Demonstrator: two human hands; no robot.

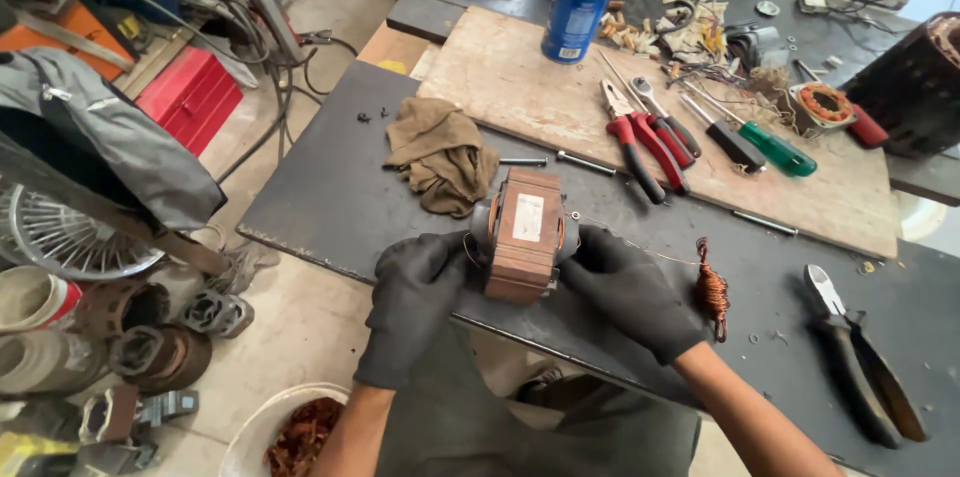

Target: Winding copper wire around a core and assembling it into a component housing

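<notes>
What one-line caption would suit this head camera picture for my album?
Two black-gloved hands, left hand and right hand, grip a brown motor stator over a dark workbench beside a copper wire coil.

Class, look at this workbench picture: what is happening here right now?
A person in black gloves holds a rusty brown laminated metal motor core with a pale label between the left hand and right hand, above the dark metal table. A coil of copper wire lies by the right hand; a crumpled brown rag and red-handled pliers lie beyond.
</notes>
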